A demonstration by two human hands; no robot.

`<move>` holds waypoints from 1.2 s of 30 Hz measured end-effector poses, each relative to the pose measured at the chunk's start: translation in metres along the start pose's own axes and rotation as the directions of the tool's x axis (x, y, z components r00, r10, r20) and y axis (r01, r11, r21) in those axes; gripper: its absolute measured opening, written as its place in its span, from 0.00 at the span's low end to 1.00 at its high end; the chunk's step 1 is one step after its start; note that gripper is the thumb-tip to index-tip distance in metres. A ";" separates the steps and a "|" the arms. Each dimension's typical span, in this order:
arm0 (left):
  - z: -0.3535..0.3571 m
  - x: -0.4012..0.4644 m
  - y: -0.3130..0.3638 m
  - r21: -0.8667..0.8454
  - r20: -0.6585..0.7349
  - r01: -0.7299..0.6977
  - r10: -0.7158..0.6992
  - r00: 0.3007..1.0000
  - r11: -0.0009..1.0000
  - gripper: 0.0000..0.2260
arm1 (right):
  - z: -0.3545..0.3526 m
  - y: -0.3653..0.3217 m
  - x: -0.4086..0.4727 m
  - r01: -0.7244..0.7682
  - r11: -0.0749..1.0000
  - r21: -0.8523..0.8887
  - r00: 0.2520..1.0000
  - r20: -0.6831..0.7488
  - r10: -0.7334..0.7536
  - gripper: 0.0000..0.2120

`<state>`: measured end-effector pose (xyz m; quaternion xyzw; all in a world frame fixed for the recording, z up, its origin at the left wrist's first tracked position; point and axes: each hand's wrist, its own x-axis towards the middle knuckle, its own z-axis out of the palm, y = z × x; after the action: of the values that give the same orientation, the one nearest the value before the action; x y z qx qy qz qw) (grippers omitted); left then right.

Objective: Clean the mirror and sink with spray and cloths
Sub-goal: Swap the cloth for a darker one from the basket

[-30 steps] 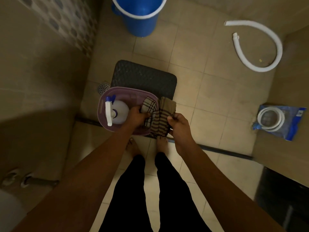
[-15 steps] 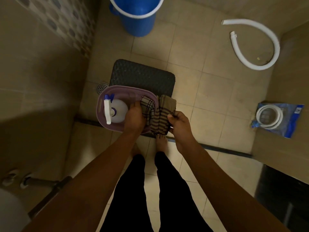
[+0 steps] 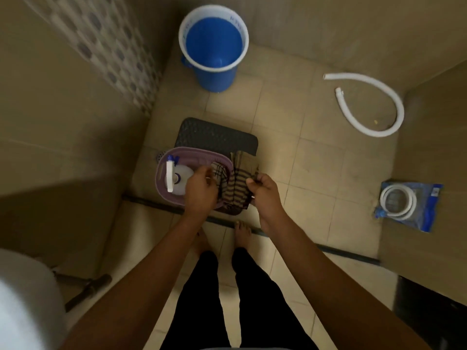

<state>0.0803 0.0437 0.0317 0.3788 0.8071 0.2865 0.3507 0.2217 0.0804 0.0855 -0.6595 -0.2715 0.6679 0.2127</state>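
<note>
A blue bucket [image 3: 213, 46] stands well beyond the hands, a white corrugated hose [image 3: 374, 107] off to their right. The purple basket [image 3: 161, 173] holds a spray bottle [image 3: 177, 176] just left of the left hand [image 3: 201, 190] — its fingers curl over the basket's near side, though what they grip is hidden. The right hand [image 3: 266, 195] pinches the striped cloth [image 3: 238, 184] — draped over the basket's right rim.

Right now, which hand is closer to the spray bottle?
Left. The left hand is right beside the spray bottle in the purple basket; the right hand is farther off, holding the striped cloth.
</note>
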 end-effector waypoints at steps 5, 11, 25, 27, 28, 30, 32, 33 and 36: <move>-0.031 -0.049 0.057 -0.348 0.043 -0.001 0.017 0.999 0.938 0.11 | 0.007 -0.020 -0.025 0.129 0.989 -0.069 0.989 0.086 -0.123 0.11; -0.062 -0.072 0.082 -0.505 0.097 0.097 -0.055 0.994 0.858 0.16 | 0.016 -0.044 -0.054 0.286 0.944 -0.161 0.928 0.291 -0.232 0.09; -0.159 -0.136 0.071 -0.915 -0.001 0.083 -0.207 0.978 0.394 0.12 | 0.051 -0.074 -0.113 -0.023 1.000 -0.002 0.783 0.621 0.019 0.13; -0.173 -0.153 0.064 -0.947 0.001 0.063 -0.193 0.981 0.315 0.13 | 0.060 -0.066 -0.126 -0.140 0.990 -0.021 0.696 0.709 0.113 0.20; -0.178 -0.163 0.061 -0.954 -0.014 0.044 -0.191 0.982 0.298 0.13 | 0.064 -0.058 -0.132 -0.172 0.984 -0.042 0.661 0.736 0.147 0.23; -0.186 -0.184 0.054 -0.963 -0.045 0.003 -0.170 0.984 0.270 0.13 | 0.071 -0.040 -0.145 -0.214 0.974 -0.079 0.591 0.783 0.193 0.31; -0.195 -0.211 0.046 -0.974 -0.061 -0.028 -0.142 0.988 0.225 0.13 | 0.077 -0.021 -0.164 -0.296 0.949 -0.109 0.456 0.857 0.241 0.37; -0.200 -0.226 0.041 -0.978 -0.067 -0.038 -0.136 0.988 0.207 0.13 | 0.080 -0.013 -0.176 -0.325 0.938 -0.122 0.394 0.884 0.251 0.38; -0.215 -0.271 0.026 -0.954 -0.106 -0.038 -0.215 0.971 0.297 0.11 | 0.091 0.005 -0.215 -0.334 0.933 -0.135 0.286 0.928 0.237 0.33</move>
<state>0.0490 -0.2039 0.2722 0.0199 0.5339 0.7263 0.4326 0.1398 -0.0686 0.2455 -0.1868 -0.1926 0.9604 -0.0755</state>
